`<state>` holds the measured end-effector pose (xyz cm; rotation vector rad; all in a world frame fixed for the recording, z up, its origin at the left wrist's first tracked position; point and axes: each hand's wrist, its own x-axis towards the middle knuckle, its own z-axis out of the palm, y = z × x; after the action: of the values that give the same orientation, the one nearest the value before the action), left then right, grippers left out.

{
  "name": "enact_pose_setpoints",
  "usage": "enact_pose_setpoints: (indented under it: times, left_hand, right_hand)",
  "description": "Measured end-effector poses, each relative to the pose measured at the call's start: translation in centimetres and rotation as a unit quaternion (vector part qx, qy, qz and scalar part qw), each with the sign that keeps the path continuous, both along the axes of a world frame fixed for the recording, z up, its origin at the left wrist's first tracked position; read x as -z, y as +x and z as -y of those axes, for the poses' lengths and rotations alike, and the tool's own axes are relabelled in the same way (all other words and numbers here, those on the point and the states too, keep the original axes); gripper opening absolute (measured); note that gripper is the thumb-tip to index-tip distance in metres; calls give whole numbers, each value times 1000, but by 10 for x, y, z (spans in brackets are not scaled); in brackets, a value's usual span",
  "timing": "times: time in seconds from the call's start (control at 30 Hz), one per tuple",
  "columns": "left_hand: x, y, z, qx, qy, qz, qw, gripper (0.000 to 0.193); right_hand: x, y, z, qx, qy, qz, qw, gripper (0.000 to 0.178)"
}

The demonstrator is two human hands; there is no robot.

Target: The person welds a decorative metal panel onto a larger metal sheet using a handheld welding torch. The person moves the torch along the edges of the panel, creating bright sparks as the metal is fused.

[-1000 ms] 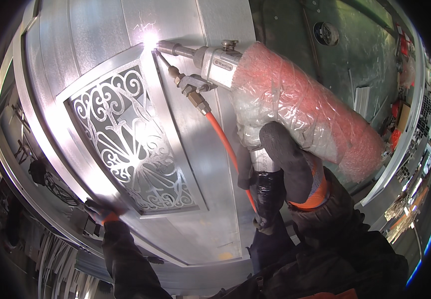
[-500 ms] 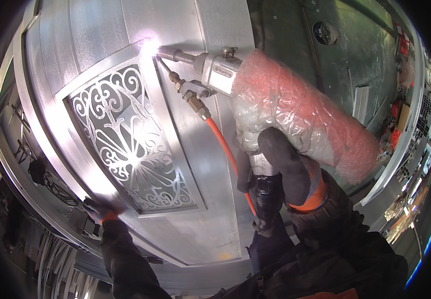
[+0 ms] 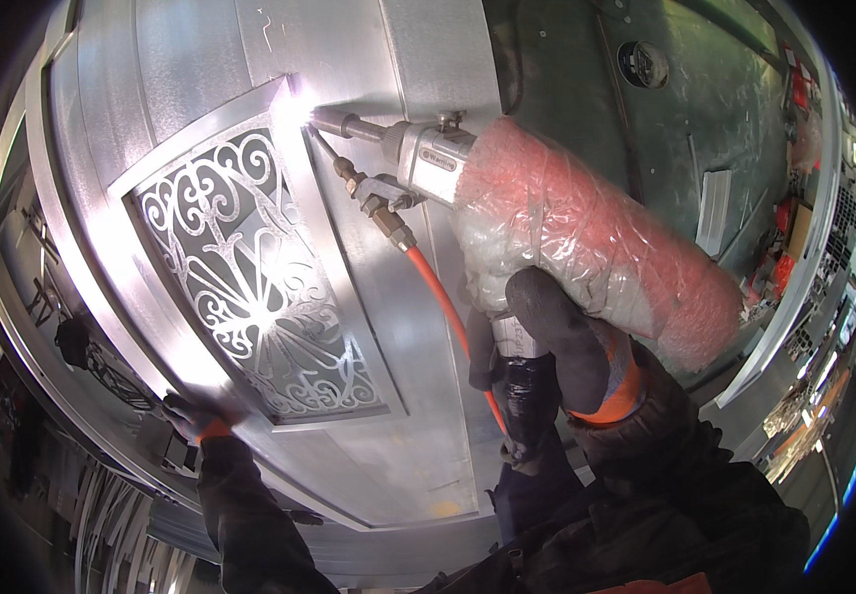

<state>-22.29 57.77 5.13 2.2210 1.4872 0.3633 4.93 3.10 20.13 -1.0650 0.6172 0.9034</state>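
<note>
Welding gun [image 3: 547, 208]: looks heavy, stiff; best held by handle [image 3: 529, 386], right of grille [image 3: 264, 315], gripped in right hand [image 3: 569, 346]; cannot tell closure of left hand [image 3: 193, 418].

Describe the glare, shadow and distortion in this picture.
Head view: a white flare at the nozzle washes out detail; head view: glare whitens the left side of the metal panel; head view: a dark shadow lies just above the nozzle; head view: the panel's long left edge bows.
</note>
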Motion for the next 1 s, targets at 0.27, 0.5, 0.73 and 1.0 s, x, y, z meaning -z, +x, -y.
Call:
enact_pose_setpoints:
  times: [0.27, 0.5, 0.73, 1.0]
  left_hand:
    - [-4, 7, 9, 1, -15, 8, 1000, 54]
    - [-1, 4, 4, 18, 9, -18, 1000, 56]
    - [0, 4, 6, 23, 12, -22, 999, 58]
    - [-1, 6, 4, 3, 10, -27, 1000, 61]
  right_hand:
    - [-1, -6, 1, 19, 7, -4, 1000, 43]
    - [1, -14, 5, 34, 16, -13, 999, 39]
    - [-16, -3, 1, -22, -48, -23, 998, 32]
    - [-13, -13, 4, 13, 2, -31, 999, 32]
